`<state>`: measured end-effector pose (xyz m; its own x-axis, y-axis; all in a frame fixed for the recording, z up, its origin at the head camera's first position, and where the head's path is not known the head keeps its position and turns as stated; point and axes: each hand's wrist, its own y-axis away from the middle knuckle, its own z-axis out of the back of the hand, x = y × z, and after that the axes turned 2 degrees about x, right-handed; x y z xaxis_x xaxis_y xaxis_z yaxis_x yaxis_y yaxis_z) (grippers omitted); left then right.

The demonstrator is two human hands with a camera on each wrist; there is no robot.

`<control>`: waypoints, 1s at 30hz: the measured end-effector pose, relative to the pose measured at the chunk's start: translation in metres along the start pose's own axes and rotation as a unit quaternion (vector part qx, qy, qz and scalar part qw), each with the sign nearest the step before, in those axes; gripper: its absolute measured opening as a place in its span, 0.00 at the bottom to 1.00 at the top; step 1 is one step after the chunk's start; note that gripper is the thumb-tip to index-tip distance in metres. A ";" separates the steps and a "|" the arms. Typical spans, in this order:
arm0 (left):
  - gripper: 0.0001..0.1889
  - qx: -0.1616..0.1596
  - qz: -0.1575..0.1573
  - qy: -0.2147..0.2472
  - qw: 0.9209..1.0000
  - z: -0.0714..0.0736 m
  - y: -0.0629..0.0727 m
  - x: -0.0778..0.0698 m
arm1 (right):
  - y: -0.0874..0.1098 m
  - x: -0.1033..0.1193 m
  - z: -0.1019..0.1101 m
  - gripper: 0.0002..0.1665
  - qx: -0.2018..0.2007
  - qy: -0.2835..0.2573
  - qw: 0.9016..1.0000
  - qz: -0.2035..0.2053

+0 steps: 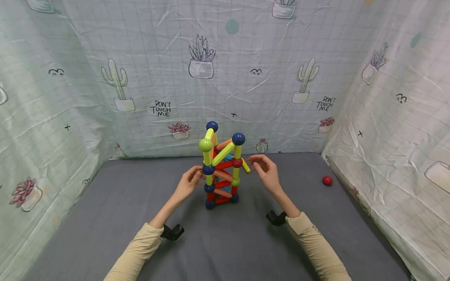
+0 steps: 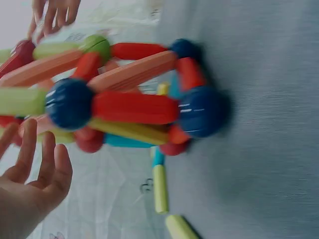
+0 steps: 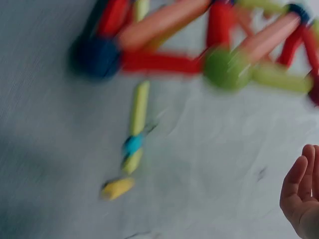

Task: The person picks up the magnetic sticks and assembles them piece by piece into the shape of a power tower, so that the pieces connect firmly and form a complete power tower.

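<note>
A tower of coloured rods and balls (image 1: 223,175) stands upright on the grey tabletop. Dark blue balls (image 1: 238,139) and a lime-green ball (image 1: 205,144) top its posts; red, peach and lime rods join the levels. My left hand (image 1: 188,182) is at the tower's left side, its fingertips right by a blue ball at mid-height. In the left wrist view its fingers (image 2: 62,167) are spread and hold nothing. To the right of the tower, my right hand (image 1: 267,173) hovers with loosely bent fingers, apart from the red ball (image 1: 237,162). Nothing shows in its grasp.
A yellow rod (image 1: 247,167) lies behind the tower, partly hidden by it. More loose rods (image 2: 160,189) show there in the wrist views. One red ball (image 1: 327,180) sits far right on the table. A printed cloth (image 1: 218,93) hangs round the back and sides.
</note>
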<state>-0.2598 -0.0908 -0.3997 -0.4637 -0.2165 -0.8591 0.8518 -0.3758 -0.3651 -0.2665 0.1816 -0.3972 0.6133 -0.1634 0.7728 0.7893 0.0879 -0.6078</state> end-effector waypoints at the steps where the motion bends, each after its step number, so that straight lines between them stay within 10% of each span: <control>1: 0.16 0.011 -0.014 -0.020 1.000 -0.002 0.005 -0.002 | -0.003 -0.008 0.002 0.12 -0.007 0.022 1.000 -0.016; 8: 0.21 -0.022 -0.055 -0.141 0.988 -0.011 0.016 0.022 | -0.027 -0.073 0.007 0.11 0.029 0.205 0.977 -0.058; 18: 0.30 0.028 -0.020 -0.132 0.991 -0.013 0.017 0.037 | -0.060 -0.122 -0.005 0.12 0.135 0.352 0.924 -0.060; 30: 0.28 0.052 -0.001 -0.072 0.996 -0.004 0.025 0.007 | -0.078 -0.150 -0.032 0.25 0.287 0.515 0.798 -0.127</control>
<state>-0.2409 -0.0980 -0.4166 -0.5017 -0.3408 -0.7951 0.8245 -0.4664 -0.3203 -0.4209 0.1678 -0.4713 0.3134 -0.9422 0.1189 0.9496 0.3104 -0.0430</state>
